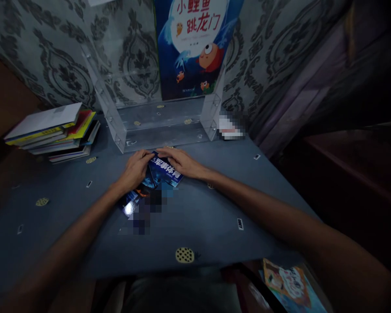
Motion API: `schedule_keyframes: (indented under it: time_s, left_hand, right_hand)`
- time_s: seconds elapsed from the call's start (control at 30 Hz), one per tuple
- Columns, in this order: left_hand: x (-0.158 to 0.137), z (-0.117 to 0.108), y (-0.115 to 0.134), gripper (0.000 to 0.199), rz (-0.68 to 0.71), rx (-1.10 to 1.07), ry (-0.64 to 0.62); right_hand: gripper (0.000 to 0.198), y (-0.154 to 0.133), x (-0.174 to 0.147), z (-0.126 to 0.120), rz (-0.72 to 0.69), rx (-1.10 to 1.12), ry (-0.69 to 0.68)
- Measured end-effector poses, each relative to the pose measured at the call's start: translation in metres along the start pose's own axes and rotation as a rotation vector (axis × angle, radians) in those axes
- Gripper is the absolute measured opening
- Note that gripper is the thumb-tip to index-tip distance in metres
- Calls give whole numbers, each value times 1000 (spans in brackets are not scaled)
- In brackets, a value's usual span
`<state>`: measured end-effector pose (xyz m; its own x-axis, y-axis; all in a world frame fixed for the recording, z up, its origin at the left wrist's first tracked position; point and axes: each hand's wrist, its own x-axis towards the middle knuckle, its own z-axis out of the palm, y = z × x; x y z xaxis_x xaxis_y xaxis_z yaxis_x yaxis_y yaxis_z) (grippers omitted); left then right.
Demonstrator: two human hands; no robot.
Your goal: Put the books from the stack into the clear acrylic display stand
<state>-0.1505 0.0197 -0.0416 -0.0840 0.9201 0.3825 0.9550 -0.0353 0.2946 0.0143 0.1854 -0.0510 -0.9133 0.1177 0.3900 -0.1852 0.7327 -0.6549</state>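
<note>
A dark blue picture book (166,171) with white lettering, upside down to me, lies at a slant on the table. Its lower part and the glossy dark blue cover (130,204) beside it are partly blurred out by pixelation; whether these are one book or two I cannot tell. My left hand (138,169) is closed at the book's upper left edge, its fingers bent over it. Along the top edge my right hand (180,163) grips the upper right corner, fingers together and thumb over the cover. Both sets of fingertips nearly meet.
Behind the hands stands a clear acrylic stand (163,134) with a large blue fish picture book (195,52) upright at its back. A stack of books (58,130) lies at left. A pixelated white item (230,128) is at right. More books (289,282) sit below the table's front edge.
</note>
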Motion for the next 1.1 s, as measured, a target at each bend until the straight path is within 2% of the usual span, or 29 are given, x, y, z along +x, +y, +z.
schedule_keyframes:
  time_s: [0.13,0.33,0.5,0.7,0.9,1.1]
  left_hand:
    - [-1,2,-3,40,-25,-9,-8]
    - [-1,6,-9,40,-7,-60,9]
    - [-1,6,-11,39,18,-52,14]
    - [0,3,-8,40,5,-22,-19]
    - [-2,5,-8,40,8,-15,-7]
    - [-2,4,-6,39,-11,-24,-25]
  right_hand:
    - [47,1,-10,-5,49,108,35]
    - [33,-11,-44,-16,154,217,91]
    - [30,-25,-67,-24,200,208,138]
    - [33,-29,-71,-25,220,111,182]
    - [32,-27,-72,-24,143,-38,183]
    - [32,-38,-72,-16,-67,-263,162]
